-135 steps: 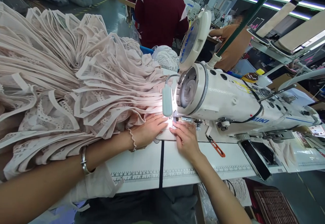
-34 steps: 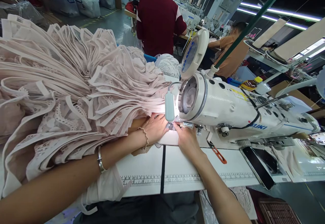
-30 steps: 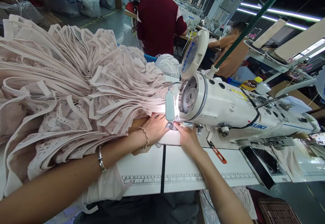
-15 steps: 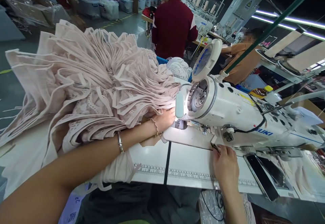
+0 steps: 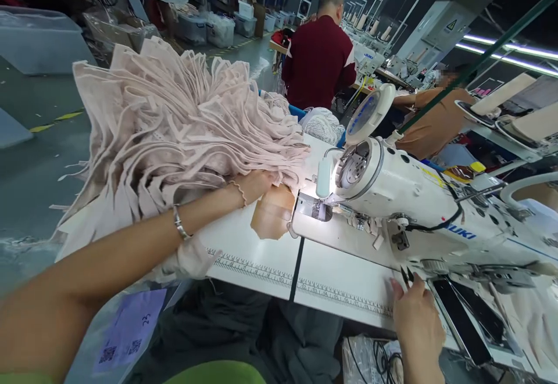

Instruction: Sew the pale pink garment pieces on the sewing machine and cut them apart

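Note:
A large bundle of pale pink fabric pieces point(image 5: 187, 111) lies layered on the left of the sewing table. My left hand point(image 5: 257, 186) is closed at the bundle's lower right edge, with its fingertips partly hidden by the cloth. To its right stands a white sewing machine point(image 5: 405, 192), its lamp lighting the needle area. My right hand point(image 5: 419, 314) is closed around small dark thread snips point(image 5: 407, 276) near the front of the machine. Two pointed black tips show beyond the fingers.
A brown patch point(image 5: 274, 212) lies on the white tabletop beside the machine bed. A printed ruler point(image 5: 253, 271) runs along the front edge. A phone point(image 5: 462, 320) rests at the right. One person in dark red point(image 5: 320, 61) stands ahead; another point(image 5: 444, 117) is behind the machine.
My left hand has drawn back leftward from the needle area, uncovering the brown patch. My right hand has moved right along the table with the snips. The view has shifted too.

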Action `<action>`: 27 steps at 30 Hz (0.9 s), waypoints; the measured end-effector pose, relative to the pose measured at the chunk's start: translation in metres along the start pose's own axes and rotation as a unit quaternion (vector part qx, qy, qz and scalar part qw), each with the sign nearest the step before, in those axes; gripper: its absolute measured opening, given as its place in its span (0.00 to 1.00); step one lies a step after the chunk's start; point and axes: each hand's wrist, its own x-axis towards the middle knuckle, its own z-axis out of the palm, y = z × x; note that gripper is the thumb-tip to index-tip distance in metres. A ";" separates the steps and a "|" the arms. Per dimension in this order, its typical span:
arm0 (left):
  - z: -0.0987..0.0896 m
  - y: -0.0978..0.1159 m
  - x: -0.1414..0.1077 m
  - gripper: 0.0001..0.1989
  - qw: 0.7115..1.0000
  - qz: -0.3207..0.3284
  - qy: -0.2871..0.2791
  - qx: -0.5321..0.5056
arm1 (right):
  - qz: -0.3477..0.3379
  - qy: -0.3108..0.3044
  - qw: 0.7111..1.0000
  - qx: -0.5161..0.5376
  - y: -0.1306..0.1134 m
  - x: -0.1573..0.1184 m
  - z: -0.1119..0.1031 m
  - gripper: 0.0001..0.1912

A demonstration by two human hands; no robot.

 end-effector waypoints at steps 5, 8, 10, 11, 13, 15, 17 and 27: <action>-0.018 0.027 -0.031 0.11 0.999 -0.044 -0.010 0.011 | -0.057 0.027 0.997 -0.052 -0.004 0.000 -0.012 0.34; -0.024 0.045 -0.041 0.11 0.992 -0.081 -0.049 -0.080 | -0.156 0.046 0.985 0.050 -0.054 -0.009 -0.017 0.24; -0.026 0.051 -0.044 0.11 0.981 -0.104 -0.091 -0.138 | -0.218 0.058 0.967 0.119 -0.098 -0.020 -0.019 0.20; -0.027 0.053 -0.044 0.11 0.975 -0.111 -0.106 -0.159 | -0.245 0.066 0.957 0.143 -0.120 -0.026 -0.021 0.19; -0.026 0.054 -0.045 0.10 0.968 -0.115 -0.114 -0.193 | -0.286 0.087 0.939 0.172 -0.159 -0.035 -0.024 0.15; -0.024 0.054 -0.045 0.10 0.965 -0.116 -0.098 -0.216 | -0.303 0.088 0.933 0.174 -0.188 -0.039 -0.028 0.11; -0.020 0.053 -0.045 0.10 0.963 -0.112 -0.083 -0.233 | -0.323 0.080 0.928 0.169 -0.207 -0.038 -0.033 0.10; 0.002 0.050 -0.055 0.09 0.954 -0.091 -0.035 -0.283 | -0.252 -0.052 0.904 0.340 -0.196 -0.023 -0.031 0.16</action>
